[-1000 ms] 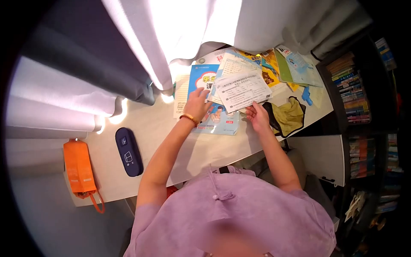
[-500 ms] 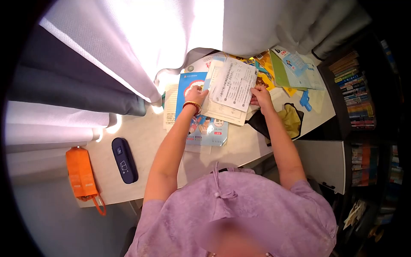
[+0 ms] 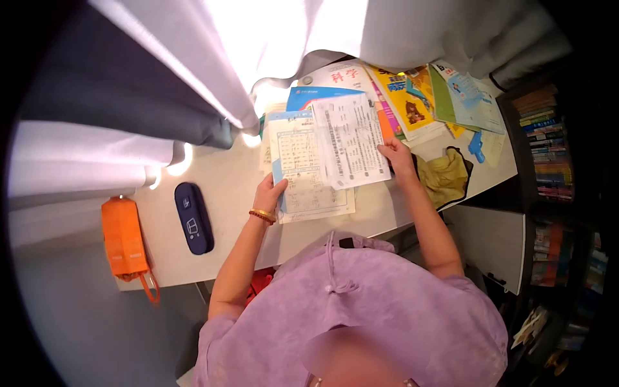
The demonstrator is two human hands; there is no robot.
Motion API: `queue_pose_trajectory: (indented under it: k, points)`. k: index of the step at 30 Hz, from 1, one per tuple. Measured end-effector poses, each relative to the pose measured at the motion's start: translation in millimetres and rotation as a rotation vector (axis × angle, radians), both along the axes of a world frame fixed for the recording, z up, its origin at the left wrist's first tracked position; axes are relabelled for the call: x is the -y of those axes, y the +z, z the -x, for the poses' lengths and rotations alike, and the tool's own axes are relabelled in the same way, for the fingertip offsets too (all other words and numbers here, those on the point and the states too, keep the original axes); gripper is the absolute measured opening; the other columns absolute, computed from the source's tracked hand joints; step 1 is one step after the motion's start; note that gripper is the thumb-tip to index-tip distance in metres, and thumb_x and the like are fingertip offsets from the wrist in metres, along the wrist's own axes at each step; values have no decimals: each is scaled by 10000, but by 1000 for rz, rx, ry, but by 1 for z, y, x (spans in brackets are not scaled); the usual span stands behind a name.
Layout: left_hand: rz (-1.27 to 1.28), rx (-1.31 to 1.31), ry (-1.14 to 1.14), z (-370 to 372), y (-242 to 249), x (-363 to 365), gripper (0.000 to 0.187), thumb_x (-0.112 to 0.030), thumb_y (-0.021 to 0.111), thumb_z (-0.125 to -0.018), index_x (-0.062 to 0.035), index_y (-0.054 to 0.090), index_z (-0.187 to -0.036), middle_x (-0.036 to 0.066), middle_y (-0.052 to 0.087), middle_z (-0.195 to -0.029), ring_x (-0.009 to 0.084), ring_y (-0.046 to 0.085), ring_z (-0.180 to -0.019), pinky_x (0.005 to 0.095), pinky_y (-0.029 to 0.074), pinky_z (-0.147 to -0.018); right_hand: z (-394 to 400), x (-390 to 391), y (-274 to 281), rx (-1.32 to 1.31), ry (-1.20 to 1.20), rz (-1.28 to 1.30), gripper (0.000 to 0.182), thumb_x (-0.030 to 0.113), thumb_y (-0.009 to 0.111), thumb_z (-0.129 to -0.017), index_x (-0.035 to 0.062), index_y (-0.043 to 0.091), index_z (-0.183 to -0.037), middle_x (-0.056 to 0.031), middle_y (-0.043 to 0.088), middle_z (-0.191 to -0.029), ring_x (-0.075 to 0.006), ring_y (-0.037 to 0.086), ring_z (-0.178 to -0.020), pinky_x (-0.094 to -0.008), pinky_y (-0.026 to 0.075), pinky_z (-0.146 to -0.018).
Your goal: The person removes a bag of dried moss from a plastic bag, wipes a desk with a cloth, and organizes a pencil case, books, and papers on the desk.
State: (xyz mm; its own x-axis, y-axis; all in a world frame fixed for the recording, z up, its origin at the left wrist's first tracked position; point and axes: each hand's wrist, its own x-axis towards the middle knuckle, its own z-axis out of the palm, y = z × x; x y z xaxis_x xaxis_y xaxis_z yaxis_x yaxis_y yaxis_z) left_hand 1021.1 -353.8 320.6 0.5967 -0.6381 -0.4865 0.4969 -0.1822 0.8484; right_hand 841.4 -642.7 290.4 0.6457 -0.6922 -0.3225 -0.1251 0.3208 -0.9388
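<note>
My left hand (image 3: 267, 193), with bracelets at the wrist, pinches the left edge of a cream worksheet (image 3: 300, 151) that has a blue border and handwriting in its boxes. My right hand (image 3: 398, 157) grips the right edge of a white printed test paper (image 3: 353, 138); it seems to be more than one sheet. The test paper overlaps the right part of the worksheet. Both are above a blue-covered book (image 3: 322, 97), of which only the top shows.
Several books and booklets, including a yellow one (image 3: 406, 106) and a green folder (image 3: 445, 97), lie at the back right. Near them are a blue toy gun (image 3: 476, 148) and an olive cloth pouch (image 3: 445, 177). A navy pencil case (image 3: 193, 218) and orange bag (image 3: 124, 235) are left.
My left hand has moved left and toward me, drawing the cream worksheet out from beneath the test paper. My right hand keeps its hold on the test paper. More of the back books shows.
</note>
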Motion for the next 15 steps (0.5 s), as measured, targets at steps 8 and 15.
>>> queue_pose_trajectory:
  k: [8,15]
  points:
    - [-346,226,109,2,-37,-117,233,-97,542,-824,53,525,-1003,89,602,-902,121,571,-765,234,461,-674,28,-6,2,-28,7,-55,145,37,505,-806,-19,557,-929,-46,585,-842,-122,551,-756,-221,432,-683]
    - [-276,263,219,6,-41,-143,194,-97,574,-792,43,543,-922,69,606,-823,97,554,-696,229,449,-619,17,-34,19,6,6,-83,211,16,491,-816,-35,526,-1018,-74,590,-917,-136,565,-791,-240,449,-718]
